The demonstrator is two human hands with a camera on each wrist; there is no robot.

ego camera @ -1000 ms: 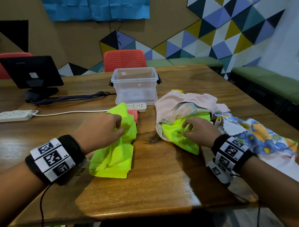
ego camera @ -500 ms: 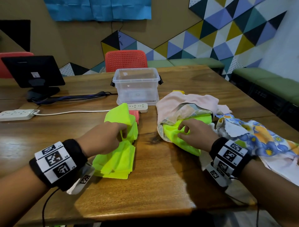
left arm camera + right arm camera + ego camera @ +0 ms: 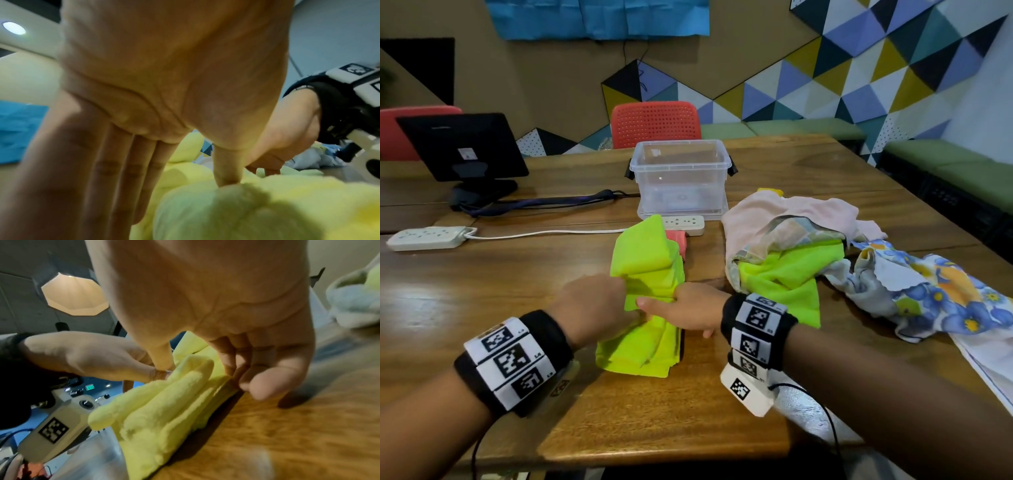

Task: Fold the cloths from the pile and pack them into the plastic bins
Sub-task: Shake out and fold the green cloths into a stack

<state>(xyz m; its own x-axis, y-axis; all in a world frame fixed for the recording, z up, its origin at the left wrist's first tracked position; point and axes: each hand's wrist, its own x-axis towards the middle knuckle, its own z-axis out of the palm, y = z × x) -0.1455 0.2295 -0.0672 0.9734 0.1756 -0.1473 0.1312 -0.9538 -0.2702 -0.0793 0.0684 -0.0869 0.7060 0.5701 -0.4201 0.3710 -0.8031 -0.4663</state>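
A neon yellow cloth (image 3: 643, 260), partly folded and bunched, lies on the wooden table (image 3: 482, 291) in front of me. My left hand (image 3: 599, 305) holds its left side, thumb (image 3: 226, 177) pressed on the top of a fold and straight fingers (image 3: 127, 170) behind it. My right hand (image 3: 685, 310) pinches the cloth's right edge (image 3: 218, 386) between thumb and curled fingers. An open clear plastic bin (image 3: 681, 178) stands behind the cloth. The pile (image 3: 791, 219) of unfolded cloths lies to the right, with a second yellow cloth (image 3: 784, 277) in it.
A floral cloth (image 3: 935, 291) spreads toward the table's right edge. A coral cloth (image 3: 678, 240) and a white power strip (image 3: 685, 224) sit between the yellow cloth and the bin. Another power strip (image 3: 428, 238) and a monitor (image 3: 462, 147) stand at the left. A red chair (image 3: 655, 123) is behind the table.
My right hand left the yellow cloth in the pile and moved left to the cloth in front of me. My left hand stayed on that cloth and drew slightly nearer.
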